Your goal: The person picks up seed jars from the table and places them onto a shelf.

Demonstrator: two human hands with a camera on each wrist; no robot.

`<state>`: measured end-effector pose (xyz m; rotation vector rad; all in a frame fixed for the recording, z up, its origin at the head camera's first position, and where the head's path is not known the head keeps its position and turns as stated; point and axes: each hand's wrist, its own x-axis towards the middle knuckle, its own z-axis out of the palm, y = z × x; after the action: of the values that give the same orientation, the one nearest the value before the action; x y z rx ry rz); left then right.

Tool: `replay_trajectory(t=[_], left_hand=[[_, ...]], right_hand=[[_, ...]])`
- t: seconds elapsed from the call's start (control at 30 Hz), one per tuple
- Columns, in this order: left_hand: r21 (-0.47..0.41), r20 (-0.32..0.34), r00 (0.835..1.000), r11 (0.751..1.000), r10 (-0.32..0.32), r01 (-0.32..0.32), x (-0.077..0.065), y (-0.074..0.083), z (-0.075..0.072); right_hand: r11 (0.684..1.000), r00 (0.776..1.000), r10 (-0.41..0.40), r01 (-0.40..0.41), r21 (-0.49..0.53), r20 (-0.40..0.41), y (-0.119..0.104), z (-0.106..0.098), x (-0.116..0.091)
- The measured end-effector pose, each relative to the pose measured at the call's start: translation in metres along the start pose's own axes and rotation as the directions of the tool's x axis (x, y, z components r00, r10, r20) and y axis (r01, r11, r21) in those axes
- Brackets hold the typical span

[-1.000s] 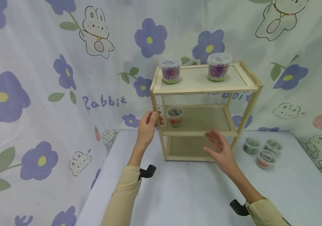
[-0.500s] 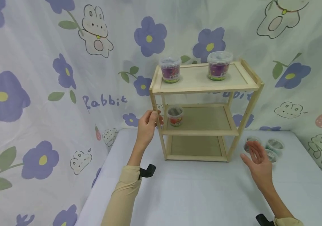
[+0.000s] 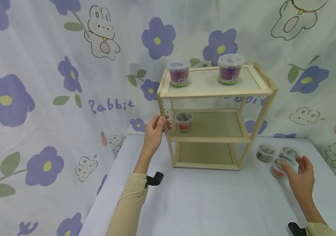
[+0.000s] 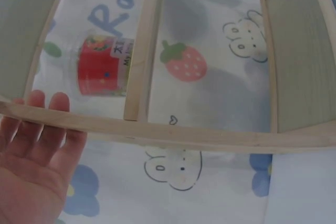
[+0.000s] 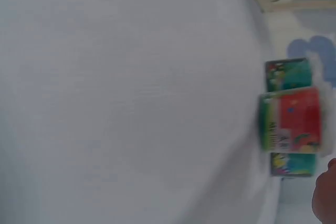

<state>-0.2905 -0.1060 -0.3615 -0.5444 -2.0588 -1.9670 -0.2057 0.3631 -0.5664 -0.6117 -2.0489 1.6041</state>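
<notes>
My left hand [image 3: 152, 135] grips the front left post of a three-tier wooden shelf [image 3: 209, 139]; in the left wrist view its fingertips [image 4: 59, 101] show over the post. Just inside that post, a red-labelled plastic tub [image 3: 184, 126] sits on the middle tier. To the right of the shelf, my right hand [image 3: 302, 180] hovers with relaxed, parted fingers and nothing in them. Its thumb side is close to another red-labelled tub [image 3: 277, 169] on the table. Whether they touch is unclear. Two green-labelled tubs [image 3: 264, 154] stand behind that red one.
Two larger purple-labelled tubs, one at the left [image 3: 179, 76] and one further right [image 3: 229, 72], stand on the top tier. A white cloth covers the table [image 3: 209, 203]. Behind hangs a curtain [image 3: 103, 82] printed with rabbits and flowers.
My right hand has moved from in front of the shelf rightward, past the tubs on the table, to their right side. The left hand keeps its grip on the post.
</notes>
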Motion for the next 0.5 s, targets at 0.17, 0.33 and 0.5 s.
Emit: replay_trajectory(t=[0.17, 0.33, 0.5], left_hand=[[-0.003, 0.005, 1.000, 1.000, 0.007, -0.007, 0.000, 0.000, 0.000], [-0.010, 0.004, 1.000, 1.000, 0.005, -0.005, 0.000, 0.000, 0.000], [0.018, 0.006, 1.000, 1.000, 0.007, -0.007, 0.001, 0.002, 0.000]], right_hand=[[0.998, 0.996, 0.064, -0.063, -0.025, 0.062, 0.025, 0.003, -0.001], [0.994, 0.988, 0.097, -0.090, -0.062, 0.123, 0.035, 0.010, -0.001], [0.988, 0.987, 0.099, -0.082, -0.129, 0.128, 0.041, 0.015, 0.001]])
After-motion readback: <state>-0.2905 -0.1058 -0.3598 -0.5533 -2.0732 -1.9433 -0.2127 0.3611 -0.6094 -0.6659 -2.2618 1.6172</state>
